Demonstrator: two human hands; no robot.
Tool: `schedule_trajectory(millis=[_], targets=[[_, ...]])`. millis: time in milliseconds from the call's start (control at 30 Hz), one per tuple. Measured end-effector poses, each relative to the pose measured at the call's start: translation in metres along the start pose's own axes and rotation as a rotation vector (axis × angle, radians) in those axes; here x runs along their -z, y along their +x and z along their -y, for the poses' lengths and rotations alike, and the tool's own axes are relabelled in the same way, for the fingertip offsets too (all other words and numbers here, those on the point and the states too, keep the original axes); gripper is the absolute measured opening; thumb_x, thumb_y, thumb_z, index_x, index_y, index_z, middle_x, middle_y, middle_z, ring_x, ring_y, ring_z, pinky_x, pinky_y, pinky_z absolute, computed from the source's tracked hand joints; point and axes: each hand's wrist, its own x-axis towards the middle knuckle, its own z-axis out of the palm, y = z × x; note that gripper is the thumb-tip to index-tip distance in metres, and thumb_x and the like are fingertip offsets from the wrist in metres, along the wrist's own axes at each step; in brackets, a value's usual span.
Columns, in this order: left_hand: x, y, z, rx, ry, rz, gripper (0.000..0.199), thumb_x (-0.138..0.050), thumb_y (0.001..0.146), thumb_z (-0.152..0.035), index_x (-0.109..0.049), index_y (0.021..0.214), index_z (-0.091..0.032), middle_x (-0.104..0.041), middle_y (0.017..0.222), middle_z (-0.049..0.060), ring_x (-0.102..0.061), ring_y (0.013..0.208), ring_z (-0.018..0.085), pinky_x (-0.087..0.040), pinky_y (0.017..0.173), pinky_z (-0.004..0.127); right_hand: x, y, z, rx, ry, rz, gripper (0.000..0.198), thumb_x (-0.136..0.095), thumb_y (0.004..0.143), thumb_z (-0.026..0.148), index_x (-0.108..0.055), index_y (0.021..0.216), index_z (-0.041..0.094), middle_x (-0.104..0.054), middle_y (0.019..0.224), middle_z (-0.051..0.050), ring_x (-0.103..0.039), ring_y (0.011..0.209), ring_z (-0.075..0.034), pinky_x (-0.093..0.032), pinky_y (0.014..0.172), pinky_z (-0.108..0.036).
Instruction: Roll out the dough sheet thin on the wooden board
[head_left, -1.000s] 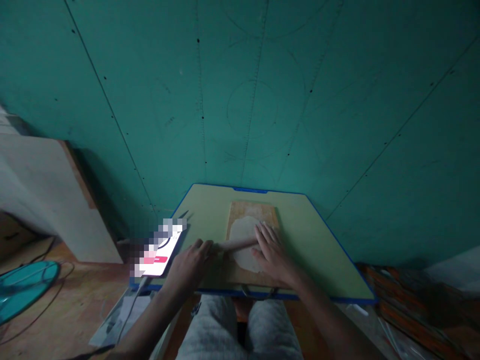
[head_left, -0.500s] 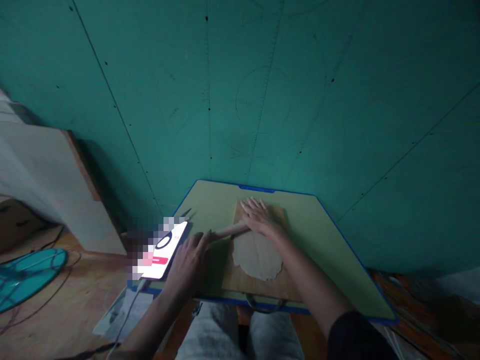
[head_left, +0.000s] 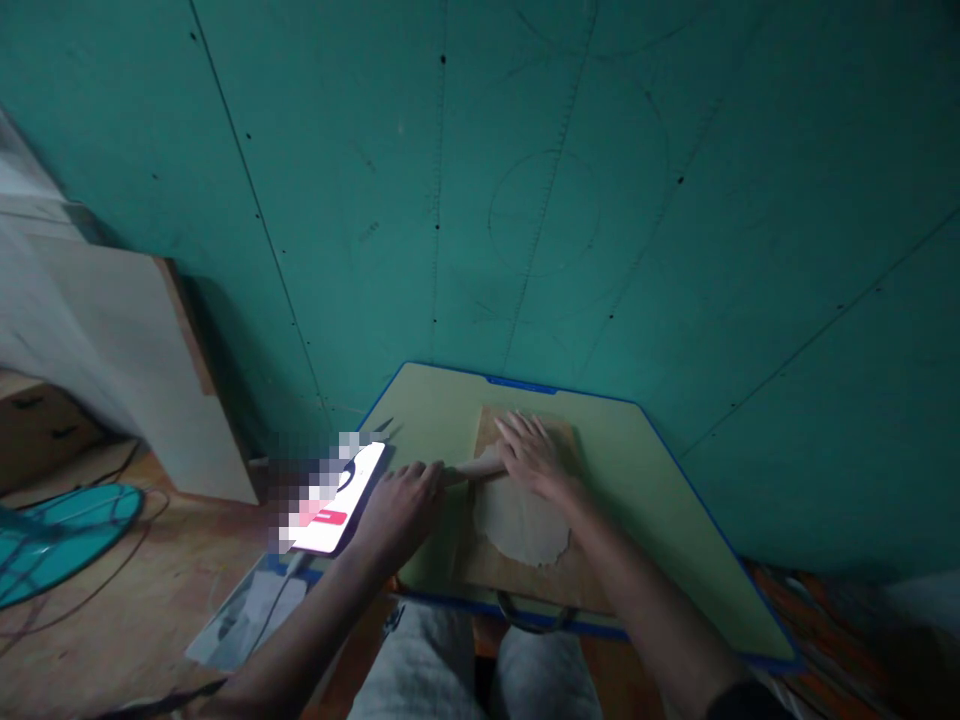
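A wooden rolling pin (head_left: 474,468) lies slantwise across the far part of a flattened sheet of dough (head_left: 523,525). The dough is pale and uneven at its edge, spread on a wooden board (head_left: 480,570). My left hand (head_left: 409,500) is closed around the pin's left end, off the left side of the board. Over the right end rests my right hand (head_left: 531,458), palm down, its fingers stretched out flat toward the wall. It hides that end of the pin and part of the dough.
The board lies on a small pale-green table (head_left: 637,490) with a blue edge, close to a green wall (head_left: 375,200). A lit phone (head_left: 352,500), partly pixelated, leans at the table's left, with a cable (head_left: 279,600) below it. A knife-like tip (head_left: 386,425) shows behind the phone.
The view has shifted, so the scene sits farther right. Both hands and the rolling pin have moved slightly to the right over the board, and the right hand is a little nearer me.
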Motion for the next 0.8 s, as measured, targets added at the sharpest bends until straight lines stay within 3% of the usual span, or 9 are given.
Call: schedule_trajectory(millis=[100,200,300,533,667,800], targets=[[0.002,-0.004,-0.012,-0.056,0.000,0.045,0.030,-0.040,0.098,-0.022,-0.059,0.121,-0.017,-0.068,0.107,0.013,-0.064,0.096,0.025,-0.046,0.083,0.037,-0.005,-0.066,-0.004,0.061,0.069,-0.096,0.050,-0.034,0.097,0.028,-0.048,0.144,0.016,-0.054,0.144,-0.012,-0.044,0.136,-0.024,-0.033,0.116,-0.045],[0.005,-0.006,-0.022,-0.101,0.023,0.033,0.025,-0.046,0.096,-0.021,-0.062,0.115,-0.019,-0.067,0.108,0.012,-0.062,0.100,0.025,-0.043,0.088,0.040,-0.007,-0.125,-0.005,0.071,0.111,-0.199,0.057,-0.045,0.090,0.023,-0.044,0.146,0.021,-0.052,0.144,-0.011,-0.045,0.135,-0.026,-0.042,0.110,-0.047],[0.007,-0.003,-0.032,-0.176,0.011,0.013,0.021,-0.050,0.094,-0.021,-0.063,0.110,-0.020,-0.065,0.108,0.010,-0.060,0.103,0.025,-0.042,0.091,0.041,-0.005,-0.162,-0.004,0.024,0.127,-0.261,0.057,-0.047,0.087,0.016,-0.048,0.143,0.027,-0.057,0.136,-0.009,-0.052,0.126,-0.026,-0.049,0.103,-0.045],[-0.013,0.018,-0.061,-0.321,-0.060,-0.088,0.017,-0.050,0.091,-0.018,-0.061,0.104,-0.018,-0.063,0.109,0.009,-0.056,0.107,0.024,-0.035,0.109,0.044,-0.013,-0.197,-0.010,-0.108,0.131,-0.395,0.041,-0.045,0.091,0.015,-0.061,0.126,0.027,-0.066,0.110,-0.011,-0.063,0.102,-0.026,-0.057,0.085,-0.042],[-0.026,0.034,-0.079,-0.410,-0.026,-0.158,0.026,-0.046,0.093,-0.027,-0.062,0.111,-0.016,-0.061,0.122,0.011,-0.046,0.127,0.028,-0.024,0.118,0.049,-0.020,-0.210,-0.009,-0.127,0.179,-0.417,0.038,-0.044,0.096,0.024,-0.059,0.131,0.028,-0.066,0.108,-0.011,-0.065,0.099,-0.025,-0.058,0.081,-0.039],[-0.030,0.060,-0.098,-0.436,0.010,-0.174,0.035,-0.044,0.096,-0.034,-0.063,0.119,-0.016,-0.059,0.131,0.013,-0.044,0.130,0.030,-0.028,0.115,0.049,-0.027,-0.217,-0.017,-0.176,0.195,-0.410,0.042,-0.042,0.098,0.030,-0.052,0.139,0.028,-0.068,0.108,-0.011,-0.067,0.098,-0.025,-0.059,0.078,-0.038]])
